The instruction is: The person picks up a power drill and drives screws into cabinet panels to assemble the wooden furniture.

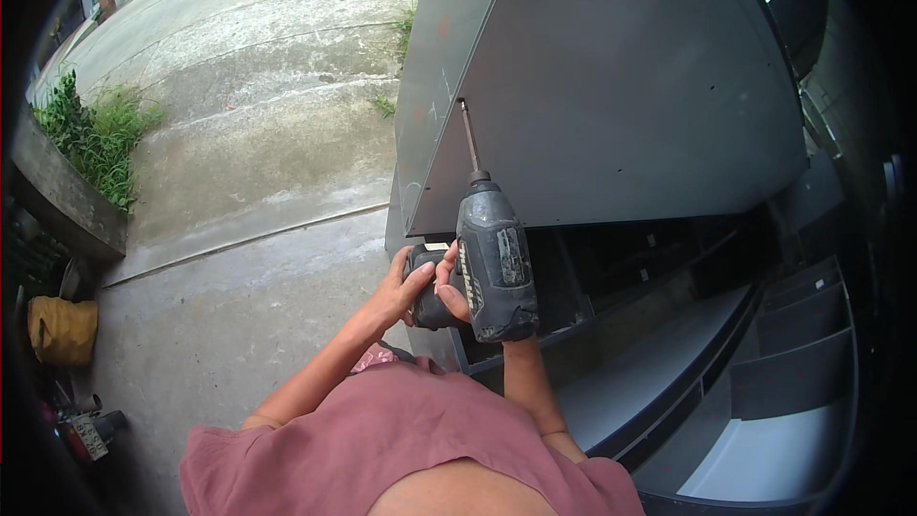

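A worn black cordless impact driver (497, 263) is held out in front of me, its long bit (471, 139) pointing away. The bit's tip meets a screw or hole near the left edge of a large grey panel (611, 86). My right hand (453, 289) is wrapped round the driver's grip, mostly hidden behind its body. My left hand (392, 291) clasps the battery end at the grip's base, thumb on top. Several small dark holes or screw heads dot the panel, which forms one face of a big grey cabinet.
Dark cabinet frames (659, 277) lie below the panel, and a shelved unit (793, 373) stands at right. Concrete ground (258, 287) stretches left toward a road. A yellow-brown bag (62, 330) and a vehicle's rear with a plate (91, 435) are at far left.
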Demonstrator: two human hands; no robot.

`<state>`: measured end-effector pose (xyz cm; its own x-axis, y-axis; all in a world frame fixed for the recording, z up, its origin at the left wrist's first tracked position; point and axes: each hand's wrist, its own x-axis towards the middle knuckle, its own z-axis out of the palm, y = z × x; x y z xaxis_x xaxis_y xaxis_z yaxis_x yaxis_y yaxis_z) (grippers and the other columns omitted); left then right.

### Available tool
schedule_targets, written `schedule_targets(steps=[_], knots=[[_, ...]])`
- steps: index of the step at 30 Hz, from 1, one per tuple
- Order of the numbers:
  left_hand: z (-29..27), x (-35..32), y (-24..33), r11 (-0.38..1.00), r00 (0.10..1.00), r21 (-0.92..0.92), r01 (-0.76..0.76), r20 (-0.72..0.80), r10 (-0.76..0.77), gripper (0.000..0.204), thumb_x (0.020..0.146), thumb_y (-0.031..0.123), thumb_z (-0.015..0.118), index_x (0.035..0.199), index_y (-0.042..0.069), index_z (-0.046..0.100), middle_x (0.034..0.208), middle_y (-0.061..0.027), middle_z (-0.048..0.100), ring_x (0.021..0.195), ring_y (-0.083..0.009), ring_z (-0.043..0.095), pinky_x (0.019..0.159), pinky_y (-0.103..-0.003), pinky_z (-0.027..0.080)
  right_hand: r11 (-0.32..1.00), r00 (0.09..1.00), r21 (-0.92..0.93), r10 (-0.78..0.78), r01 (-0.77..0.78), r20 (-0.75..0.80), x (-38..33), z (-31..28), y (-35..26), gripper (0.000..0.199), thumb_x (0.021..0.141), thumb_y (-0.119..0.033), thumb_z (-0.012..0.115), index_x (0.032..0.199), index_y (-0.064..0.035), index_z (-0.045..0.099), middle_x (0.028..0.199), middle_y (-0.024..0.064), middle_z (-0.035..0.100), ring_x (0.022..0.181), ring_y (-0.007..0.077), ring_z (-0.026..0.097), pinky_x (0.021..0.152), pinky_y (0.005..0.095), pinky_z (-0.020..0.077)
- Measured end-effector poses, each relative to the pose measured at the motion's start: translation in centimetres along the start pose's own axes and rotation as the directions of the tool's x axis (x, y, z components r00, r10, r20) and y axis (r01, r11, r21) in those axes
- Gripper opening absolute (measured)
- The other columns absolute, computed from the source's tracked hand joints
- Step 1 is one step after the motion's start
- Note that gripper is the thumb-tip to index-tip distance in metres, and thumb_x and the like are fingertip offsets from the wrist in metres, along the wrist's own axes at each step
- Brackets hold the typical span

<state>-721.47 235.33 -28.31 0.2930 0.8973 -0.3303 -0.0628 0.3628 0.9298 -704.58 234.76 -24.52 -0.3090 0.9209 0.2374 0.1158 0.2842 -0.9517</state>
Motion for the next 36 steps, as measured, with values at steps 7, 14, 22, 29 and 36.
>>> schedule_targets(steps=[7,14,22,29,36], knots=[[-1.0,0.4,-0.5,1.000,1.000,0.022,0.018,0.002,-0.018,0.086,0.083,0.054,0.054,0.140,0.001,0.020,0.106,-0.0219,0.055,0.073,-0.0220,0.062,0.040,-0.025,0.044,0.999,0.998,0.027,0.042,-0.044,0.048,0.4,0.5,0.1,0.037,0.076,0.000,0.064,0.108,-0.0037,0.046,0.081,0.0046,0.055,0.078,0.0117,0.056,0.077,0.0279,0.0460],[-2.6,0.7,-5.4,0.981,0.989,0.128,0.147,-0.031,-0.144,0.086,0.081,0.053,0.059,0.139,0.000,0.023,0.115,-0.0264,0.053,0.089,-0.0293,0.063,0.056,-0.033,0.053,0.970,0.998,0.232,0.063,-0.068,0.027,-2.0,1.4,3.2,0.037,0.077,0.001,0.062,0.110,-0.0049,0.048,0.091,0.0091,0.060,0.091,0.0169,0.058,0.086,0.0340,0.0465],[-6.1,0.9,-13.9,0.909,0.957,0.299,0.289,-0.067,-0.282,0.087,0.081,0.053,0.058,0.136,-0.005,0.027,0.120,-0.0319,0.050,0.110,-0.0362,0.055,0.087,-0.038,0.047,0.879,0.957,0.388,0.291,-0.276,0.021,-5.4,4.5,10.6,0.035,0.080,0.000,0.064,0.110,-0.0064,0.048,0.095,0.0071,0.060,0.095,0.0146,0.056,0.086,0.0340,0.0444],[-5.8,-0.9,-15.0,0.889,0.898,0.134,0.438,-0.125,-0.423,0.081,0.082,0.051,0.058,0.132,-0.007,0.032,0.117,-0.0294,0.052,0.106,-0.0323,0.057,0.084,-0.037,0.049,0.784,0.878,0.398,0.446,-0.477,0.174,-5.6,4.9,12.9,0.033,0.081,-0.009,0.066,0.110,-0.0056,0.049,0.096,0.0098,0.062,0.098,0.0169,0.058,0.089,0.0345,0.0452],[-6.2,-0.6,-16.0,0.884,0.882,0.067,0.462,-0.140,-0.450,0.079,0.082,0.051,0.058,0.130,-0.007,0.034,0.116,-0.0286,0.052,0.103,-0.0315,0.058,0.083,-0.037,0.049,0.789,0.851,0.320,0.486,-0.524,0.197,-4.4,5.0,12.7,0.036,0.080,-0.012,0.068,0.110,-0.0058,0.050,0.095,0.0088,0.063,0.095,0.0160,0.059,0.087,0.0328,0.0461]])
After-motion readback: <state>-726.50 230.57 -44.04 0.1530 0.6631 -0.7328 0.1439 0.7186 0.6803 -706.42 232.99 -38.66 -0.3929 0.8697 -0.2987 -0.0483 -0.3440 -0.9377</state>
